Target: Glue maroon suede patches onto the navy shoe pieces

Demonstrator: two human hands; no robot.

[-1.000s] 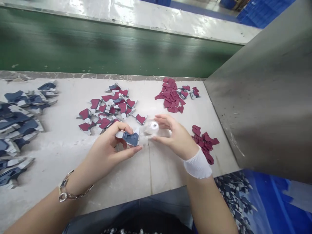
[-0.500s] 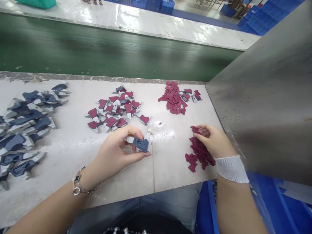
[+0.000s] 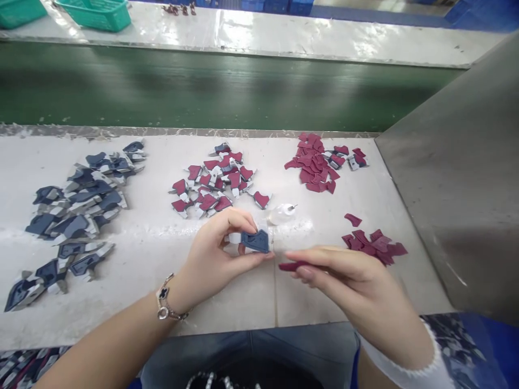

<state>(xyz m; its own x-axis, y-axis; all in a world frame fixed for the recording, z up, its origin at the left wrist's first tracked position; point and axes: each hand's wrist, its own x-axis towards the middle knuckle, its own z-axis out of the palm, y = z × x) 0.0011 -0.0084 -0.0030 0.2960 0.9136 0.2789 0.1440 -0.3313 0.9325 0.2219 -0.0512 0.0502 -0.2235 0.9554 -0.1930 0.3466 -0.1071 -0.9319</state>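
Note:
Between thumb and fingers, my left hand (image 3: 221, 248) holds a blue-and-white part (image 3: 256, 241), its blue recessed face showing. My right hand (image 3: 357, 286) pinches a thin maroon piece (image 3: 292, 266) just right of that part, the two apart. Behind my right hand lies a small pile of maroon pieces (image 3: 375, 244). Farther back is a larger maroon pile (image 3: 311, 162). A clear bottle with a thin metal tip (image 3: 281, 214) lies beyond my left hand. Parts with maroon faces (image 3: 219, 181) are heaped at the middle, and blue-and-white parts (image 3: 87, 189) at the left.
Behind the white tabletop (image 3: 138, 302) runs a green belt (image 3: 203, 89), with a white ledge (image 3: 284, 38) beyond it. Green baskets (image 3: 97, 13) stand on the ledge at the left. A metal panel (image 3: 466, 178) rises along the right side.
My right hand has moved left from the near maroon pile, carrying a maroon piece close to the part in my left hand. The view has shifted, so the table items appear farther right.

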